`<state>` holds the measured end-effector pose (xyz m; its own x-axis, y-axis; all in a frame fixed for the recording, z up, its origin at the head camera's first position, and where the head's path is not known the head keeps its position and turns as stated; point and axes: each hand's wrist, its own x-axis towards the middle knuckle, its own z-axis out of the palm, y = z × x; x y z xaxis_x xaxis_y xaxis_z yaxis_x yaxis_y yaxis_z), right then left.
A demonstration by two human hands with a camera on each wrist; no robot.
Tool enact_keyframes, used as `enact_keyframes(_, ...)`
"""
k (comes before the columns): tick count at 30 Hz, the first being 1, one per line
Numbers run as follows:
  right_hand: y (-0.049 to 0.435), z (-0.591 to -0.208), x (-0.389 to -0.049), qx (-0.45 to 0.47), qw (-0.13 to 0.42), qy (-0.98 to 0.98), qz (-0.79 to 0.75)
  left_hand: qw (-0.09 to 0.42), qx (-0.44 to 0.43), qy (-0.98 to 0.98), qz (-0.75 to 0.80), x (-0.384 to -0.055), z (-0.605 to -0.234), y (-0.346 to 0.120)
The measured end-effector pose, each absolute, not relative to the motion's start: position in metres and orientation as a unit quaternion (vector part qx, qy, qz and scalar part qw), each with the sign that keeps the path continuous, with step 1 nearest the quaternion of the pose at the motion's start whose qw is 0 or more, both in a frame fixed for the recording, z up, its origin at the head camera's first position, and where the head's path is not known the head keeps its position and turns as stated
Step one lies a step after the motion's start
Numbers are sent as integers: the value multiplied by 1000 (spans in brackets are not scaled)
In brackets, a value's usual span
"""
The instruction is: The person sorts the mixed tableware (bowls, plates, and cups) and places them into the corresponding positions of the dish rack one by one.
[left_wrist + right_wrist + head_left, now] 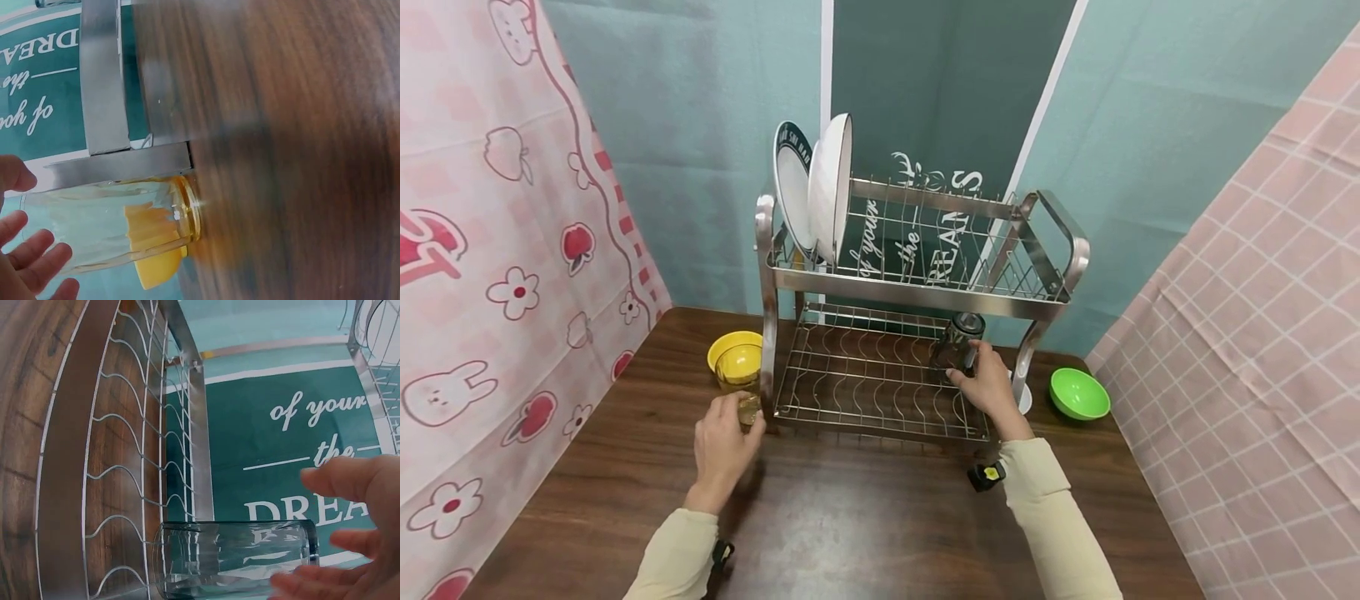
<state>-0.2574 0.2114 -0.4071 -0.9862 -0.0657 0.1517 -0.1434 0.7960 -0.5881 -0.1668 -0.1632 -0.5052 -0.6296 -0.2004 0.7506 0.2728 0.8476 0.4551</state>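
Note:
At the rack's left leg stands an amber-tinted clear glass (100, 231) on the table. My left hand (724, 437) is at its upper end, with thumb and fingers (47, 247) spread apart. A dark transparent glass (237, 556) stands on the lower tier of the metal dish rack (880, 287), toward its right end. Beside this glass is my right hand (988, 387), the thumb held well away from the other fingers (319, 581). In the right wrist view the fingertips overlap the glass's upper end, and the thumb is off its side.
A plate (792, 179) and a white bowl (831, 187) lean upright in the upper tier's left end. A yellow bowl (735, 354) sits behind the left leg. Beyond the right leg are a white item (1026, 400) and a green bowl (1079, 394). Curtains flank the table.

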Motion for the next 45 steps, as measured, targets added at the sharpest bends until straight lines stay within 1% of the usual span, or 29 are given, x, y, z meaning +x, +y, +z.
enact_keyframes(5,213,-409,-252,82,125,-944,295,410,30,-866,-285,-166,-499,-169)
enact_keyframes(11,213,-407,-241,100,167,-937,289,396,68,-862,-308,-166,-495,-173)
enact_keyframes(17,213,-409,-229,91,191,-922,324,349,116,-861,-352,-167,-493,-175)
enact_keyframes(20,214,-413,-225,88,217,-911,339,322,133,-862,-367,-167,-491,-177)
enact_keyframes(24,213,-418,-219,74,259,-897,352,301,138,-860,-388,-169,-490,-179)
enact_keyframes(28,213,-425,-213,58,302,-882,358,291,153,-850,-412,-172,-492,-180)
enact_keyframes(32,218,-434,-210,63,359,-860,357,283,174,-837,-435,-175,-497,-181)
enact_keyframes(37,229,-450,-208,72,416,-845,327,276,162,-827,-461,-178,-503,-182)
enact_keyframes(41,238,-461,-206,68,446,-833,321,284,148,-821,-473,-181,-505,-182)
enact_keyframes(45,242,-469,-204,67,456,-821,337,293,142,-812,-485,-185,-506,-183)
